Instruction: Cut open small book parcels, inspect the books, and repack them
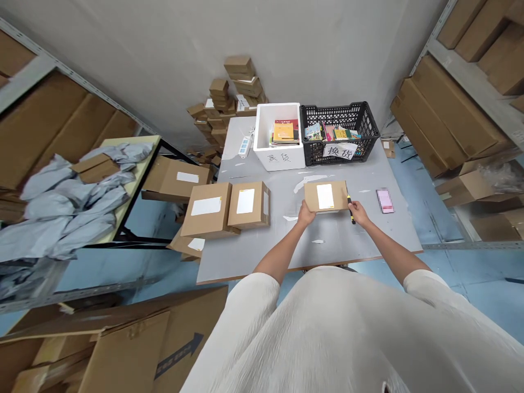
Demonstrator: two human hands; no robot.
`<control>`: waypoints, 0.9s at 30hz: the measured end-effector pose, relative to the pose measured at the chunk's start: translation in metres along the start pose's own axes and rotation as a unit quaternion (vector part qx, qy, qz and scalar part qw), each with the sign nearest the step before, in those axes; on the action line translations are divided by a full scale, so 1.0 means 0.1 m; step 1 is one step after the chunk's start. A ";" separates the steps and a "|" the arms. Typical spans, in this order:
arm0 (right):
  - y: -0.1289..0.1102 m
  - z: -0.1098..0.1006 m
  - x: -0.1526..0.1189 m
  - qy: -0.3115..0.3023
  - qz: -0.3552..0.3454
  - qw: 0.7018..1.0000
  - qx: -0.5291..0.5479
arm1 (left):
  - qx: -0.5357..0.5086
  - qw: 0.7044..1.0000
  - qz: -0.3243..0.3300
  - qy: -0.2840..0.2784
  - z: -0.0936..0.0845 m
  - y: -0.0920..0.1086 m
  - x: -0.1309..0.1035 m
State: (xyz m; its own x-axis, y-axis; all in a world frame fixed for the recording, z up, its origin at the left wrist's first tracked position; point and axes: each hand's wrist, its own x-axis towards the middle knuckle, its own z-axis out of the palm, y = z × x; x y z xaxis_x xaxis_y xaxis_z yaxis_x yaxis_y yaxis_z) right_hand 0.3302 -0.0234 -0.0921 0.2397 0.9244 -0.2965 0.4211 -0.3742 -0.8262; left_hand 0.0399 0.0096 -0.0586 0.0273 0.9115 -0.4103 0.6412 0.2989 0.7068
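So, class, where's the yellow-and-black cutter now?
In the head view, right of centre, the cutter is in the right grip, by the right end of the held box.

Bright, diffuse light — edges stretched

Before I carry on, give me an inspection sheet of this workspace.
Surface: grey table, whitish patches.
Things handled: labelled carton, black-and-yellow cutter.
Clutter: phone at right; two more cartons at left; white bin and black crate with books at back.
Grips: left grip holds the labelled carton's left corner; right grip holds the cutter.
Cables: white cord by power strip.
Surroundings: grey bags on left side table; stacked cartons behind.
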 end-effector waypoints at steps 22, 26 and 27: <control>-0.40 -0.42 -0.05 0.065 -0.009 0.995 0.077 | 0.109 0.994 0.017 0.003 -0.39 0.14 -0.16; -0.40 -0.42 -0.01 0.063 -0.009 0.995 0.083 | 0.091 0.996 0.018 0.016 -0.32 0.15 -0.03; -0.41 -0.42 0.01 0.061 -0.012 0.994 0.089 | 0.080 0.996 0.029 0.021 -0.29 0.14 0.00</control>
State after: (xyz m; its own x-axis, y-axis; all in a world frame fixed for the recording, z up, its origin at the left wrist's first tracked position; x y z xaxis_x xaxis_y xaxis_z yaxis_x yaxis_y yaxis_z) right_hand 0.3498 -0.0105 -0.0383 0.3402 0.9133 -0.2238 0.2695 -0.3227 -0.9073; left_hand 0.0270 0.0216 -0.0319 0.0374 0.9379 -0.3449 0.7538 0.2001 0.6259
